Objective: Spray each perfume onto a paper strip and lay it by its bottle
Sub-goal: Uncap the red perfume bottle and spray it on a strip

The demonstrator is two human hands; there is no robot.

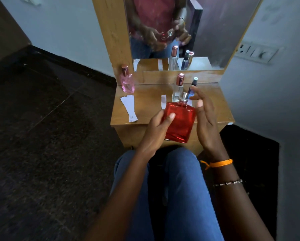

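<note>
Head view, item: red bottle (179,121), flat square glass, silver sprayer (184,97) bare at 12 o'clock, held above the front edge of the wooden table (145,101). Left hand (157,129) clasped its 9 o'clock side, thumb across the face; right hand (204,117) lay at 3 o'clock, fingers straight and spread, gripping nothing. Judged heavy, rigid, smooth, slippery, breakable; best held by the narrow edges. Pink bottle (127,80) at 10 o'clock, paper strip (129,107) beside it
</note>
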